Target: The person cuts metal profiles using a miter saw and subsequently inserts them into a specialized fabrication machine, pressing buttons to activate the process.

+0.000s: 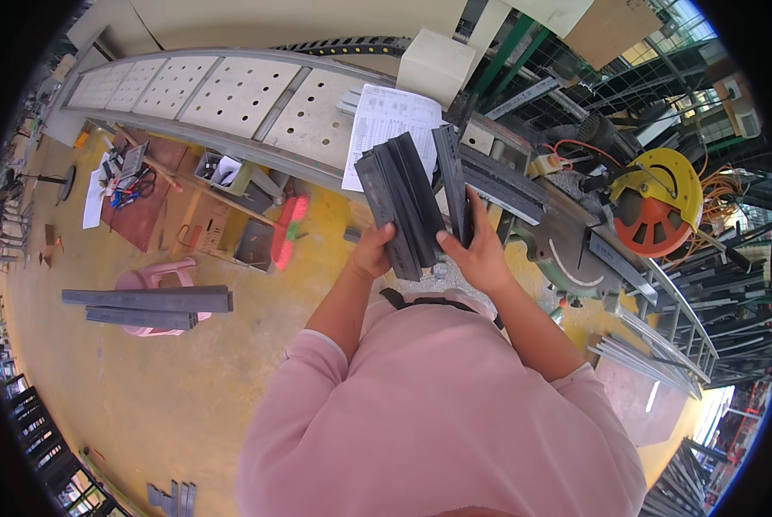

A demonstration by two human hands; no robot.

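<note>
Covering the left fingers: bundled dark grey profiles (394,200), which also hid part of the printed sheet (393,112).
Hands: left hand (373,252) gripped the bundle's near left edge; right hand (482,256) held its near right side and a separate profile (449,172).
Bundle: sat between both hands, long axis pointing away from the body, far end leaning left.

Long metal bench (280,115) topped with pale perforated panels, a printed white sheet (386,116) lying near its right end, pink stool (133,280) bearing dark grey bars (158,299), yellowish floor (231,388) beneath the stool, short dark strips (174,497) on it at lower left
</note>
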